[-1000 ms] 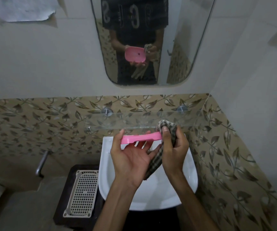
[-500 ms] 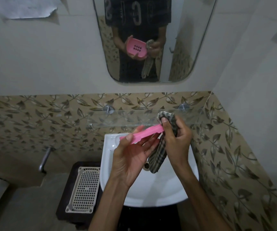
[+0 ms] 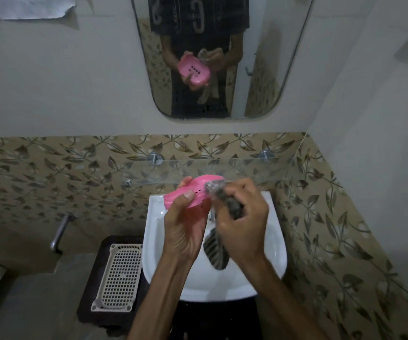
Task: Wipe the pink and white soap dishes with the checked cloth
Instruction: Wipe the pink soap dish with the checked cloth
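My left hand (image 3: 185, 229) grips the pink soap dish (image 3: 193, 190) above the white basin, tilted so its far side faces the mirror. My right hand (image 3: 242, 217) holds the bunched checked cloth (image 3: 218, 192) against the dish's right end. The cloth's loose tail (image 3: 216, 251) hangs down between my wrists. In the mirror the pink dish's reflection (image 3: 194, 71) shows a row of drain holes. I see no white soap dish.
A white basin (image 3: 271, 261) sits below my hands, with a glass shelf (image 3: 259, 170) just behind them on two metal pegs. A beige perforated tray (image 3: 119, 271) rests on a dark stand left of the basin. A metal tap (image 3: 59, 231) sticks out of the left wall.
The pink dish has tipped from flat and edge-on to tilted up toward the mirror. My right hand has moved the cloth onto the dish's right end.
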